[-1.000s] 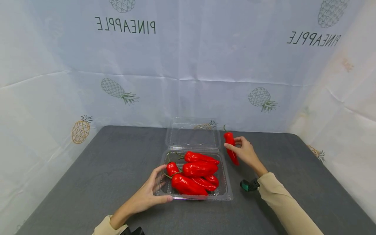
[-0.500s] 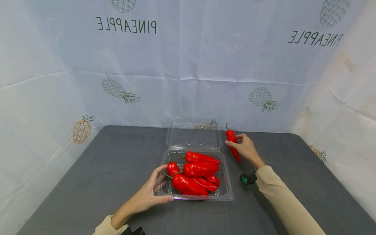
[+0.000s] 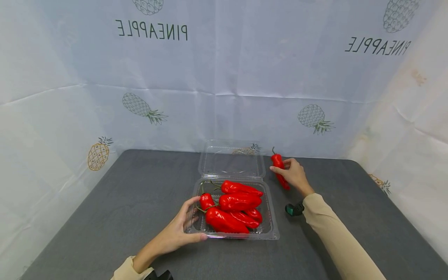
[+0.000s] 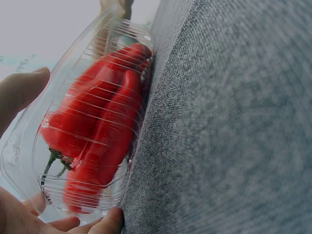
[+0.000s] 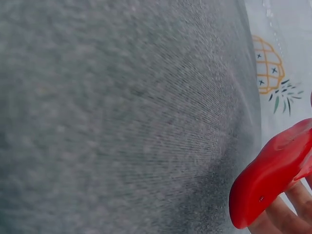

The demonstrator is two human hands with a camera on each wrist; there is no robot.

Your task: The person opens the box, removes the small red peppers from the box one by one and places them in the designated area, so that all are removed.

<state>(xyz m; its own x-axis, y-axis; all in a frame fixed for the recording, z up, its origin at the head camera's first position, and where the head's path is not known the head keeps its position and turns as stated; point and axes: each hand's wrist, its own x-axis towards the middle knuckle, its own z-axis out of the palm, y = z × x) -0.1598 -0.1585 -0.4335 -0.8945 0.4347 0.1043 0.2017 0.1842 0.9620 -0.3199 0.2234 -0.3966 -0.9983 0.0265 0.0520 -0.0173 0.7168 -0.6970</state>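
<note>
My hands are apart: left hand (image 3: 175,232) gripping the left side of the clear container (image 3: 270,217), lid (image 3: 231,165) open, red peppers (image 3: 239,201) piled inside; right hand (image 3: 295,175) pinching a single pepper (image 3: 276,160), stem away from me, right of the lid, over the desk (image 3: 122,210).

Left arm (image 3: 128,269): sleeved, angled forward and inward.
Left wrist (image 3: 144,257): bare beyond the cuff.
Left grip (image 3: 175,229): thumb (image 4: 24,95) well apart from the bent fingers (image 4: 111,222).
Right arm (image 3: 339,239): sleeved, reaching farther forward than the left.
Right grip (image 3: 294,175): pinching, thumb opposite fingers.
</note>
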